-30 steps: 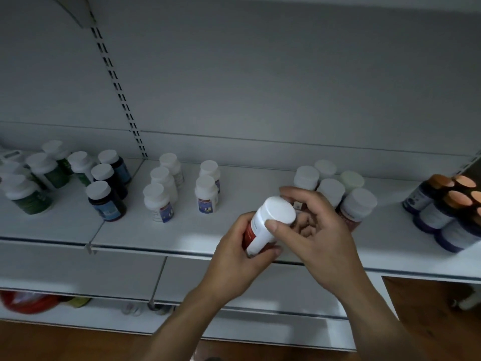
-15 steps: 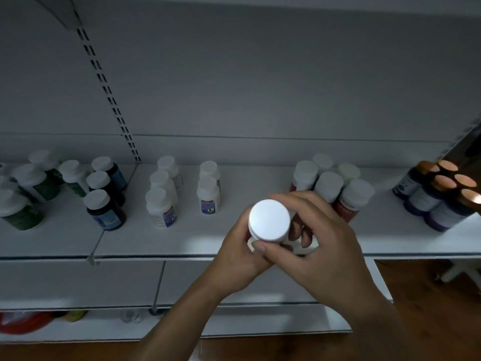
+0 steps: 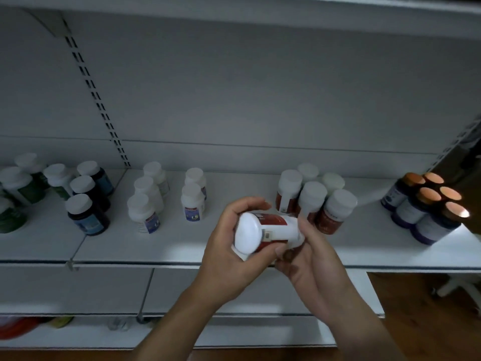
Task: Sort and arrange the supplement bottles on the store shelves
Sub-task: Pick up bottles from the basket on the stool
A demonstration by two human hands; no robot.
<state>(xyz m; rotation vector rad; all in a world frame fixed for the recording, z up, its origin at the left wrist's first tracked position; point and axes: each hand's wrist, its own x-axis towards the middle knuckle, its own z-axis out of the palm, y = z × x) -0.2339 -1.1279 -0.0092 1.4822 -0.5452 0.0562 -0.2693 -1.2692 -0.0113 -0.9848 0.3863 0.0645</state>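
Held bottle (image 3: 273, 230) lay on its side over the front edge of the shelf (image 3: 182, 247), long axis left-right, cap at the left. Fingers of the left hand (image 3: 223, 256) curled round the cap end; right hand (image 3: 312, 259) pinched the base. Matching red-label bottles (image 3: 335, 212) stood just behind, nearer the right hand.

This is a shop aisle. A long white metal shelf (image 3: 234, 183) runs across the view, backed by a plain white panel (image 3: 260, 87), with an upper shelf (image 3: 338, 11) overhead and a lower shelf (image 3: 78, 287) beneath. A slotted upright (image 3: 96, 100), as on store racking, climbs the panel, with a bracket (image 3: 49, 22) at its top. The stock stands grouped by kind, several of each: green-label bottles (image 3: 23, 188), dark blue bottles (image 3: 86, 217), small white bottles (image 3: 145, 209), red-label bottles (image 3: 335, 212) and orange-capped bottles (image 3: 426, 212), many with labels turned to the front. A wooden floor (image 3: 429, 321) shows below at the right.
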